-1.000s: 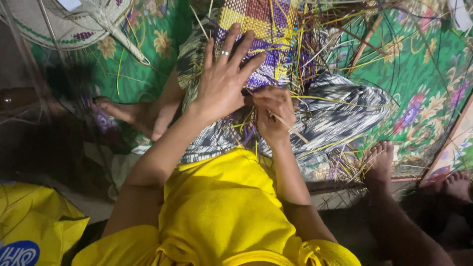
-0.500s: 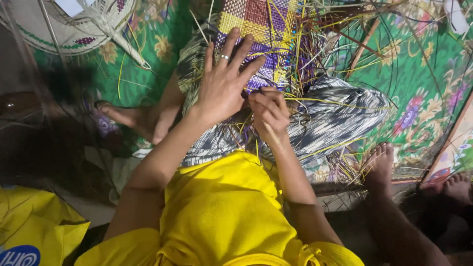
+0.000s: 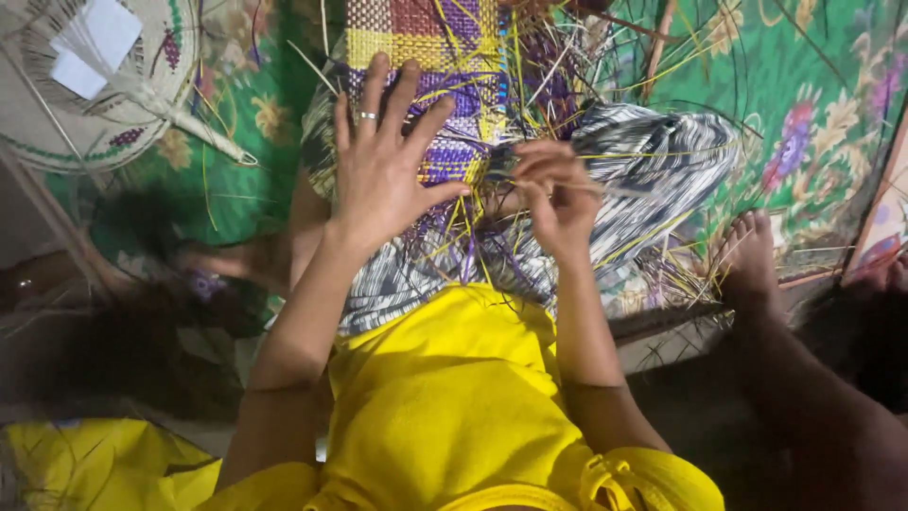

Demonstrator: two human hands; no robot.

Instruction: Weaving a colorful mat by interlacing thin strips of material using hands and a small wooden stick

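A woven mat [image 3: 426,57] in purple, yellow and red checks lies across my lap, with loose yellow and purple strips [image 3: 530,104] fanning out from its edge. My left hand [image 3: 383,166] lies flat on the weave with fingers spread and a ring on one finger. My right hand [image 3: 553,194] is beside it at the mat's edge, fingers pinched on a thin strip. Below them are my black-and-white patterned skirt [image 3: 662,161] and yellow top [image 3: 445,397].
A round woven hand fan [image 3: 113,85] with a handle lies at the upper left on a green flowered floor mat [image 3: 813,104]. Another person's foot [image 3: 747,255] and leg rest at the right. Yellow cloth [image 3: 95,464] sits at the lower left.
My left hand has stayed spread on the weave. My right hand has shifted slightly along the mat's edge while working the strips.
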